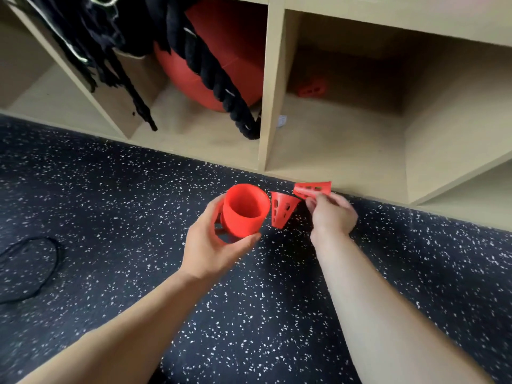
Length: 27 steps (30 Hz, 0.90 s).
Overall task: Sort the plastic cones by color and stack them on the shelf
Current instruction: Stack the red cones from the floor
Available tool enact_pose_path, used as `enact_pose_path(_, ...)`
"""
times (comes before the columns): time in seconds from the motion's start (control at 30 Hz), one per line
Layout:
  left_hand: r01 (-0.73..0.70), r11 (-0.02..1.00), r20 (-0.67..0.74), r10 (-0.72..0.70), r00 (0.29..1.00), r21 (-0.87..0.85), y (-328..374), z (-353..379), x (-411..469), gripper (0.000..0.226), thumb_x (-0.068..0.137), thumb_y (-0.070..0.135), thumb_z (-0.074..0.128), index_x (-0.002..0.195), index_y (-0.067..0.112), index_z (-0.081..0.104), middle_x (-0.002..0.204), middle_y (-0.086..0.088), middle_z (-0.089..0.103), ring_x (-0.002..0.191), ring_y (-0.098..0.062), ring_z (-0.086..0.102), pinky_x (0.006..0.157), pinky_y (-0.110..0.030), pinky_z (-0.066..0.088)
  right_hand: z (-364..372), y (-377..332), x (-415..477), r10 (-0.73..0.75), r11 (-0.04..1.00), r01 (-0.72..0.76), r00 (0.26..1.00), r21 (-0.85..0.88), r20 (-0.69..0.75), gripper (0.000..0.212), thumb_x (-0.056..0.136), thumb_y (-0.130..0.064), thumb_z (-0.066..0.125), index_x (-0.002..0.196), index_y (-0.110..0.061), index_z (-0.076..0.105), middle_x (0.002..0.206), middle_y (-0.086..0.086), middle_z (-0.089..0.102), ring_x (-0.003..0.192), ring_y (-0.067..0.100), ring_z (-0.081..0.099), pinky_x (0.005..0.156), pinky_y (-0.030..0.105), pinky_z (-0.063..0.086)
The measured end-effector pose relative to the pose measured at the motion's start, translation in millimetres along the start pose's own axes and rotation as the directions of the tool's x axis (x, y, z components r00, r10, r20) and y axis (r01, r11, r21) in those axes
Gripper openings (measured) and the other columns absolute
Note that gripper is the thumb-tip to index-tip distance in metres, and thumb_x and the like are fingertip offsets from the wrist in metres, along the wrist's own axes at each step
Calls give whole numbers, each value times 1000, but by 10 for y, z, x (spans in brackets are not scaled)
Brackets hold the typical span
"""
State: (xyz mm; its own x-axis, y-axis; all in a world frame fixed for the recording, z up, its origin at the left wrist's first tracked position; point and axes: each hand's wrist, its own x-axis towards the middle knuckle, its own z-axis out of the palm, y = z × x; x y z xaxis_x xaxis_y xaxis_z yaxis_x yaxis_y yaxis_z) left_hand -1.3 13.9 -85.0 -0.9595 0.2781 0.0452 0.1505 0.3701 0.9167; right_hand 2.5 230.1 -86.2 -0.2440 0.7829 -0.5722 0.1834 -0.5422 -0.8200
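My left hand (pixel 213 245) grips a stack of red cones (pixel 243 210), its open wide end turned toward me. Just right of it a red perforated cone (pixel 284 209) lies on the dark speckled floor. My right hand (pixel 332 214) pinches another red cone (pixel 311 189) by its edge, close to the front lip of the wooden shelf (pixel 274 87). One more red cone (pixel 311 88) lies at the back of the right shelf compartment.
The middle compartment holds a large red ball (pixel 221 56) with a thick black rope (pixel 221 84) draped over it. Black straps (pixel 91 42) hang in the left compartment. A thin black cord (pixel 30 267) loops on the floor at the left.
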Motion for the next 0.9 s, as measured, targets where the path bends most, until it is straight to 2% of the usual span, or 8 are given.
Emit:
enact_pose_path(0.1,-9,998,26,8,1000,65,-66,12,-3,84,61,30,95,130,45,50,113,20,67,96,2,66,80,-14,53,-190,-142,-177,-445,859,451,892,-242,81,15,96,-13,63,107,-12,71,90,5,75,69,6,70,64,17,54)
enact_pose_path(0.2,-6,995,45,1,999,101,-60,64,-33,86,61,32,95,131,46,48,116,24,63,99,6,64,81,-7,49,-424,-236,-541,-741,541,822,566,-177,363,12,92,-17,65,103,-12,69,81,-2,68,65,3,59,63,17,47)
enact_pose_path(0.3,-42,994,74,35,997,97,-1,118,-74,82,63,36,93,132,46,48,118,25,64,103,5,64,85,-11,50,-519,-146,-757,-659,278,960,224,-45,718,15,90,-12,68,103,-8,72,93,-3,67,63,8,57,63,18,48)
enact_pose_path(0.37,-56,995,76,49,996,84,38,147,-108,78,66,39,91,132,41,51,118,22,65,105,2,64,86,-14,50,-557,-84,-769,-557,244,970,141,0,819,24,89,-18,69,112,-10,71,112,-6,64,62,11,55,63,16,46)
enact_pose_path(0.5,-56,994,33,54,998,90,36,152,-123,82,63,34,93,128,52,47,117,24,64,101,1,64,83,-15,52,-479,-44,-577,-605,424,879,452,-215,656,28,93,-20,64,121,-17,65,115,-4,62,72,8,64,69,14,47)
enact_pose_path(0.63,-24,996,6,24,1000,90,-36,86,-103,84,63,32,94,130,49,47,116,23,64,103,1,64,85,-21,54,-216,80,-183,-229,408,658,745,-633,627,43,98,-26,60,140,-21,51,134,-2,61,119,13,59,90,13,36)
enact_pose_path(0.8,16,992,-11,-14,1000,126,-106,41,-51,82,62,35,93,131,43,50,115,19,65,100,2,63,83,-19,55,-122,128,-135,-322,444,668,741,-597,589,12,95,-16,62,88,-21,70,75,-11,69,65,9,60,57,11,44)
enact_pose_path(0.9,24,989,-10,-23,1000,144,-126,31,-30,83,62,38,92,132,45,49,115,20,65,102,1,64,86,-27,56,-203,-36,-368,-709,383,872,489,-304,508,6,93,-13,65,97,-12,69,81,-1,66,63,5,54,64,21,45)
